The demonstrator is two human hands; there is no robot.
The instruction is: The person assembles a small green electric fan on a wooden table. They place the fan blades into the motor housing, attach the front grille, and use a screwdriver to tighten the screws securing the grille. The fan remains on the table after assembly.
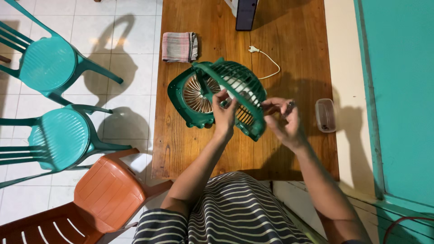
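Note:
A green box fan body [187,97] with a pale blade wheel lies on the wooden table [289,40]. Its green front grille [235,86] is tilted up off the body. My left hand [224,114] grips the grille at its lower middle. My right hand [283,118] touches the grille's right edge and pinches a small dark thing; what it is I cannot tell. A white plug and cord [266,61] trails behind the fan.
A folded striped cloth [179,46] lies at the table's far left. A small clear plastic container [325,115] sits at the right edge. A dark box [246,13] stands at the back. Two teal chairs [49,135] and an orange chair [106,187] stand left.

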